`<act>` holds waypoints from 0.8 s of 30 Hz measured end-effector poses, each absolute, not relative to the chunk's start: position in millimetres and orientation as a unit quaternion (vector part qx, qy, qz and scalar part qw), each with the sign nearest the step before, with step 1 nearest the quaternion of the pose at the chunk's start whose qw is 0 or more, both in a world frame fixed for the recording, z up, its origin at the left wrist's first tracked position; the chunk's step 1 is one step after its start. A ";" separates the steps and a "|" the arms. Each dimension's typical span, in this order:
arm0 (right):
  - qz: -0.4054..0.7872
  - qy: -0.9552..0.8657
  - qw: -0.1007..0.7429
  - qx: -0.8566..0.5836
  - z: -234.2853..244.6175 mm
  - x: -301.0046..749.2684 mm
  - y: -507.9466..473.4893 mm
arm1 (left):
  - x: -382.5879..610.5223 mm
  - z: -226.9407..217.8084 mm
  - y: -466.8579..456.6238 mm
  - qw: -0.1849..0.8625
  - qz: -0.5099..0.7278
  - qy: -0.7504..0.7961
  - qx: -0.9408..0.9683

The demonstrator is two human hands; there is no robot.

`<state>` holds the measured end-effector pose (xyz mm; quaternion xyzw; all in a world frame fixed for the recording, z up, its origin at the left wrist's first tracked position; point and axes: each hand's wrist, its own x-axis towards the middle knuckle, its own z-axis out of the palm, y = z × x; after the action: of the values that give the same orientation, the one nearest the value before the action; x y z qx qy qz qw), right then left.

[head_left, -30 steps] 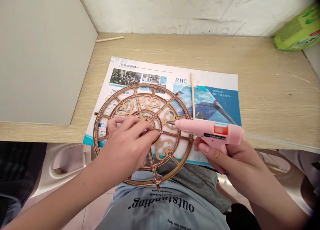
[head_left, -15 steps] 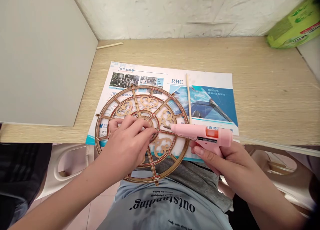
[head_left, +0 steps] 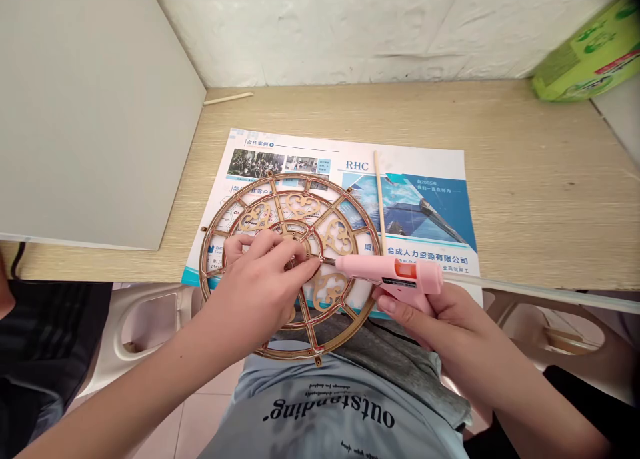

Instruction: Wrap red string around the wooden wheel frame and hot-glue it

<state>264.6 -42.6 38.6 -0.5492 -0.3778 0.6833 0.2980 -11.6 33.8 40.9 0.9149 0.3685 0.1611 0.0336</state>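
My left hand [head_left: 255,289] holds the light, snappy wooden wheel [head_left: 300,206] at its inner ring [head_left: 313,246]; my right hand [head_left: 425,319] grips a pink glue gun [head_left: 390,272].

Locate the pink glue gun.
In the head view, the pink glue gun sits in the right hand, nozzle over the wooden wheel, beside the left hand.

Left hand [head_left: 255,289] on seemingly wooden wheel [head_left: 337,236], right hand [head_left: 430,319] gripping glue gun [head_left: 390,272]
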 end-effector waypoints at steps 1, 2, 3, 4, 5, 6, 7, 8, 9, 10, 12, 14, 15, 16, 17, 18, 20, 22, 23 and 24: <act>0.686 -0.378 0.302 -0.544 40.7 263.8 -41.5 | -13.5 39.9 34.1 0.042 0.172 0.367 0.913; 0.689 -0.380 0.305 -0.537 42.5 263.2 -40.5 | -15.6 38.9 34.3 0.050 0.184 0.366 0.911; 0.691 -0.384 0.307 -0.530 43.9 262.8 -39.7 | -17.8 37.8 34.2 0.057 0.196 0.367 0.907; 0.692 -0.389 0.307 -0.525 44.8 262.8 -39.1 | -20.0 37.0 33.9 0.064 0.208 0.370 0.903; 0.692 -0.395 0.306 -0.522 45.1 263.0 -38.8 | -22.3 36.6 33.5 0.072 0.216 0.375 0.898; 0.691 -0.398 0.303 -0.521 44.8 263.6 -38.7 | -24.4 36.7 33.0 0.077 0.222 0.385 0.892; 0.691 -0.399 0.301 -0.523 44.1 264.5 -38.9 | -26.6 37.3 32.5 0.080 0.223 0.398 0.886; 0.689 -0.400 0.299 -0.525 43.1 265.7 -39.3 | -28.8 38.3 32.1 0.081 0.222 0.412 0.880; 0.687 -0.401 0.295 -0.529 41.9 266.9 -39.7 | -31.0 39.6 31.9 0.084 0.217 0.428 0.873; 0.684 -0.403 0.290 -0.535 40.9 268.1 -39.9 | -33.3 41.0 31.9 0.086 0.210 0.447 0.865; 0.671 -0.414 0.282 -0.547 40.1 269.9 -39.6 | -37.7 43.1 32.4 0.089 0.204 0.487 0.845; 0.655 -0.433 0.276 -0.554 41.5 269.9 -37.9 | -41.2 43.5 33.7 0.094 0.207 0.508 0.831; 0.645 -0.444 0.275 -0.558 43.2 269.2 -36.5 | -42.4 43.1 34.6 0.097 0.215 0.507 0.829; 0.634 -0.453 0.275 -0.562 45.3 268.0 -34.9 | -43.3 42.5 35.6 0.103 0.224 0.501 0.829; 0.625 -0.460 0.276 -0.568 47.7 266.5 -33.1 | -44.1 41.8 36.7 0.113 0.232 0.492 0.831; 0.616 -0.464 0.278 -0.573 50.1 264.7 -31.4 | -44.8 41.2 37.7 0.126 0.239 0.486 0.831; 0.609 -0.464 0.280 -0.579 54.1 261.4 -28.7 | -46.8 40.5 39.6 0.146 0.247 0.487 0.825; 0.619 -0.456 0.279 -0.576 55.9 259.2 -27.2 | -49.8 40.5 40.7 0.156 0.248 0.497 0.817; 0.626 -0.452 0.277 -0.572 56.0 258.6 -27.0 | -51.5 40.5 40.9 0.158 0.249 0.501 0.814; 0.633 -0.448 0.274 -0.569 55.6 258.5 -27.1 | -53.3 40.5 40.8 0.161 0.251 0.502 0.812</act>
<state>258.5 -27.1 55.6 -0.5690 -0.4480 0.6330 0.2735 -53.3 40.8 40.5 0.8120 0.5019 0.2507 0.1606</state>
